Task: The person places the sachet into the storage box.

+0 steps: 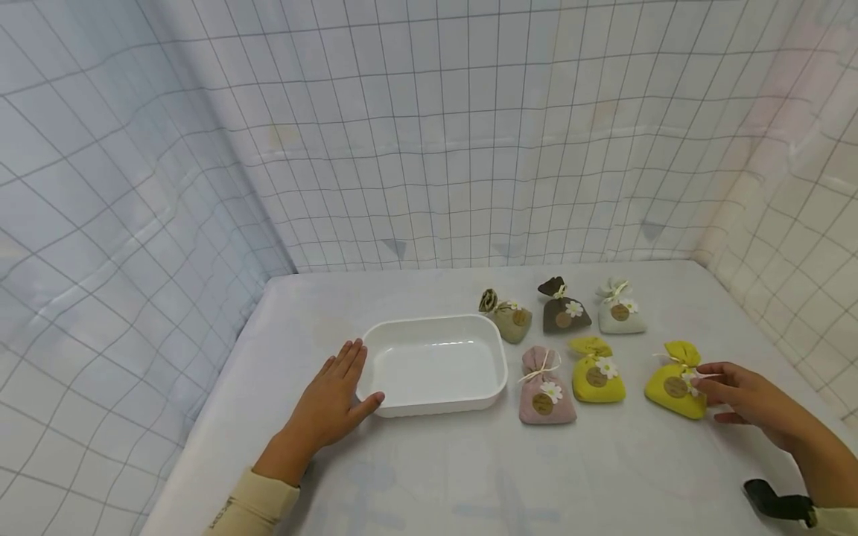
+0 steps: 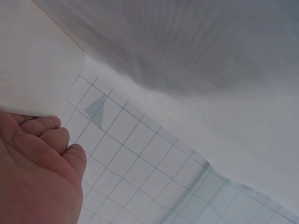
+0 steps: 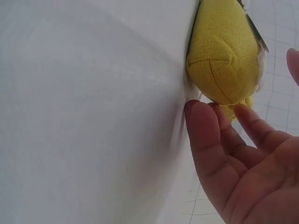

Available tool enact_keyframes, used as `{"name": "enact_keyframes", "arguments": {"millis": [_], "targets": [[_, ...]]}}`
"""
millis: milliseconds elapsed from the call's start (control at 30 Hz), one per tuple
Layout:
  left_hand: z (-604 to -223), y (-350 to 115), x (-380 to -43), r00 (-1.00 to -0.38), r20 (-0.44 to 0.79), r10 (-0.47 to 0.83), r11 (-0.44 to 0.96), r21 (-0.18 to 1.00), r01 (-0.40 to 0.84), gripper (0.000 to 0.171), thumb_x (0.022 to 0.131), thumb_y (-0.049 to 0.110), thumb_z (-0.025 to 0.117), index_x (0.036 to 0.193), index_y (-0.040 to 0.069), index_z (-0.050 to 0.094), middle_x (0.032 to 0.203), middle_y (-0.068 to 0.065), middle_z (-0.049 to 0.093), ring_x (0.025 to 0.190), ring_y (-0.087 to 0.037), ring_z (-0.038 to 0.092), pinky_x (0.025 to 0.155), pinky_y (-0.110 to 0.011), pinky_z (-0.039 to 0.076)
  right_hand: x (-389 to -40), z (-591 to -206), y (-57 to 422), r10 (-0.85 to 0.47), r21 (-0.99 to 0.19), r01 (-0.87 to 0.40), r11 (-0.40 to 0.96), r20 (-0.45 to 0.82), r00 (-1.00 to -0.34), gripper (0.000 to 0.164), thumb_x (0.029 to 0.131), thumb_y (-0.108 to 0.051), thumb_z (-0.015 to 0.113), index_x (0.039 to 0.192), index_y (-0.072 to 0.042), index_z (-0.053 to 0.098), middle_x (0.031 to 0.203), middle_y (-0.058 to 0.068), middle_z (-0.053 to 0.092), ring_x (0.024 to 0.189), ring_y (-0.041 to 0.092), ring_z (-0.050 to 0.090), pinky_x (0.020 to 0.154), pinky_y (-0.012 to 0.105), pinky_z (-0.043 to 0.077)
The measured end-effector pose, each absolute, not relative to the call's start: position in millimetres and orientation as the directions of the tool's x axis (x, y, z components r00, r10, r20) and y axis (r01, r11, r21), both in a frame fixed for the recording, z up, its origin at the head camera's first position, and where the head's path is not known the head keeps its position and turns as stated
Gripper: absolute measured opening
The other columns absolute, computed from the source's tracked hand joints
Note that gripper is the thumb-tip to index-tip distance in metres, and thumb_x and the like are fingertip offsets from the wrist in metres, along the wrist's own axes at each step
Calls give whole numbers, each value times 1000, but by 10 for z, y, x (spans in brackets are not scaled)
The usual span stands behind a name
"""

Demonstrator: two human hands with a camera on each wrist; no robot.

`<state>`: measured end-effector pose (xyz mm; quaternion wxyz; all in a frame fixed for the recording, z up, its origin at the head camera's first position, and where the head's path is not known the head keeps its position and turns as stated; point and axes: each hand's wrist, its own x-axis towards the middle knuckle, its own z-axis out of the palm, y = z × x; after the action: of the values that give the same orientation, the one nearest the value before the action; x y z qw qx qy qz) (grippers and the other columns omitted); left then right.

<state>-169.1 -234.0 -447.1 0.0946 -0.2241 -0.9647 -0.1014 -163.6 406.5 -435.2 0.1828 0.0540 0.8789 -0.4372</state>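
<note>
We've got the left hand [image 1: 335, 398] straight-fingered against the white tray [image 1: 429, 408], probably to steady it, while our right hand's [image 1: 751, 398] digits are apart, touching the rightmost yellow pouch [image 1: 678, 404] without clamping, maybe to get around its soft side. That pouch lies well right of the tray, plump, tied at the neck, with a round brown tag [image 1: 675, 387] and white daisy [image 1: 689, 381].

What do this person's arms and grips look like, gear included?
Left grip and right grip bare, no gloves visible. Left sleeve: cream, small dark print. Right sleeve: pale cream, only its edge showing, with a rounded black device beside it.
</note>
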Motion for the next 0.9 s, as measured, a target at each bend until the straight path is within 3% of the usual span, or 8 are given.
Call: {"name": "enact_keyframes", "arguments": {"millis": [400, 900], "targets": [[-4471, -2343, -1694, -877, 240, 417, 878, 141, 456, 87, 97, 57, 52, 152, -6, 31, 160, -18, 26, 149, -32, 20, 117, -52, 23, -1639, -4360, 4047, -28, -717, 328, 615, -436, -900, 79, 102, -47, 51, 144, 15, 23, 114, 15, 59, 94, 20, 58, 76, 36, 56], [-4488, -2341, -1710, -878, 238, 415, 878, 148, 455, 86, 97, 56, 52, 152, -7, 30, 160, -18, 25, 149, -32, 20, 117, -52, 22, -1663, -4398, 4054, 11, -665, 383, 642, -491, -871, 87, 98, -58, 50, 139, 15, 29, 110, 16, 60, 91, 24, 59, 71, 36, 53]]}}
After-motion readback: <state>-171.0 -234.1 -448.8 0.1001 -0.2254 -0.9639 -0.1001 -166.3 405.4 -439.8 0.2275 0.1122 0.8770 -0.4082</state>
